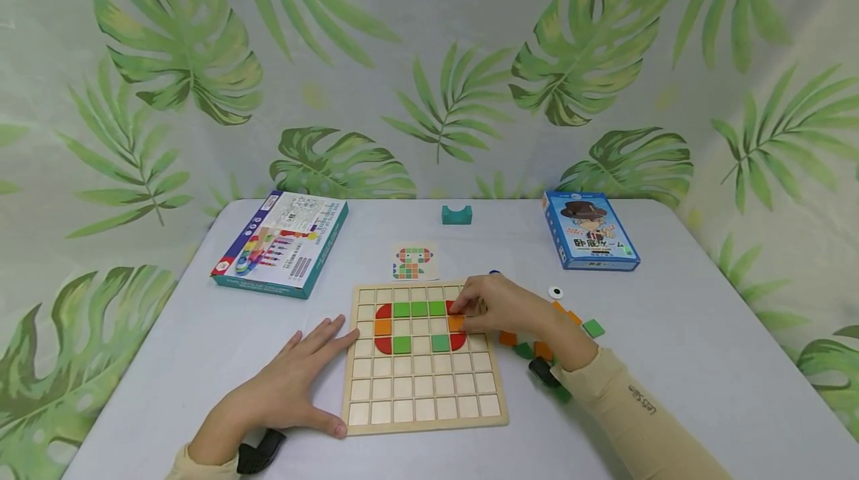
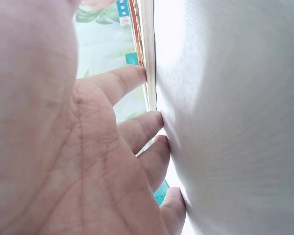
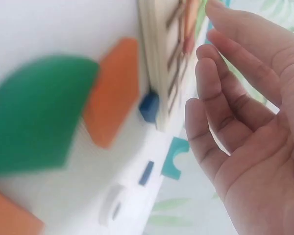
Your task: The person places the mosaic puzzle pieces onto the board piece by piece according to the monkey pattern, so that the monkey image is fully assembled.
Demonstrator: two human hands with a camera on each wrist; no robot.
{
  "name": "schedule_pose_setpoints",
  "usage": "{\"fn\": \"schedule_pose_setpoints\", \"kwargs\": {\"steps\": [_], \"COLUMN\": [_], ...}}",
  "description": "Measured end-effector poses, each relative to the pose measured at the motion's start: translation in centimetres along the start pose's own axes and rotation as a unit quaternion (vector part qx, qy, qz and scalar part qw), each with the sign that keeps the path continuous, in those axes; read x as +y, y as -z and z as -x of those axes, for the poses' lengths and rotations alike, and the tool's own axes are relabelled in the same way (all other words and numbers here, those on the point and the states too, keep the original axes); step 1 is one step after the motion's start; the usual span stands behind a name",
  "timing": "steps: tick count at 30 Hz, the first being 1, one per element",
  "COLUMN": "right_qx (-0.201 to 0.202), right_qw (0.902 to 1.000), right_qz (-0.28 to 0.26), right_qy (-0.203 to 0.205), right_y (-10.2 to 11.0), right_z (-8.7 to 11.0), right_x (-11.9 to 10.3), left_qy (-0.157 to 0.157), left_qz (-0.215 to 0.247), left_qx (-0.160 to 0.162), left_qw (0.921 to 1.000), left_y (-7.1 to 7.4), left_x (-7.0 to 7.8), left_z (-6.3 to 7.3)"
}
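A wooden grid board [image 1: 423,388] lies on the table with coloured tiles in its upper rows. Three green tiles [image 1: 419,309] form a row there, with red rounded pieces [image 1: 383,345] and orange tiles [image 1: 382,327] at the sides. My left hand [image 1: 295,379] is spread at the board's left side, index fingertip at the edge and thumb near the lower corner. In the left wrist view its fingertips rest on the white tabletop. Over the board's upper right, my right hand [image 1: 499,306] touches the red piece [image 1: 452,307] and orange tile [image 1: 456,324] with bent, relaxed fingers.
Loose orange and green pieces [image 1: 593,328] lie right of the board, partly under the right forearm. A white ring piece [image 1: 555,292] sits near them. Behind the board are a pattern card [image 1: 414,262] and teal block [image 1: 457,215]; boxes stand left [image 1: 282,245] and right [image 1: 590,232].
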State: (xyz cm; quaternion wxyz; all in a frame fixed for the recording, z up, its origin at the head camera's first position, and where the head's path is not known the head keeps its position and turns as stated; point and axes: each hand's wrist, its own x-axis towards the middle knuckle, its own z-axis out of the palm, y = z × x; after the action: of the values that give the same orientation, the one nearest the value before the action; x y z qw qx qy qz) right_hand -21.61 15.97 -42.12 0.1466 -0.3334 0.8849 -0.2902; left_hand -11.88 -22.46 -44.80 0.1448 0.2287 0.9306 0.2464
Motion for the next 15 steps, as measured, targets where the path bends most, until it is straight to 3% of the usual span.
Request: {"fn": "schedule_pose_setpoints", "kwargs": {"steps": [9, 15], "right_qx": [0.049, 0.064], "right_qw": [0.9976, 0.9922], "right_qz": [0.038, 0.04], "right_qy": [-0.03, -0.099], "right_y": [2.9, 5.2], "right_z": [1.4, 3.7], "right_x": [1.0, 2.9], "left_qy": [-0.001, -0.005], "left_qz": [0.001, 0.0], "left_qx": [0.0, 0.0], "left_qw": [1.0, 1.0], "left_y": [0.0, 0.0], "left_x": [0.1, 0.2], "left_z": [0.0, 0.0]}}
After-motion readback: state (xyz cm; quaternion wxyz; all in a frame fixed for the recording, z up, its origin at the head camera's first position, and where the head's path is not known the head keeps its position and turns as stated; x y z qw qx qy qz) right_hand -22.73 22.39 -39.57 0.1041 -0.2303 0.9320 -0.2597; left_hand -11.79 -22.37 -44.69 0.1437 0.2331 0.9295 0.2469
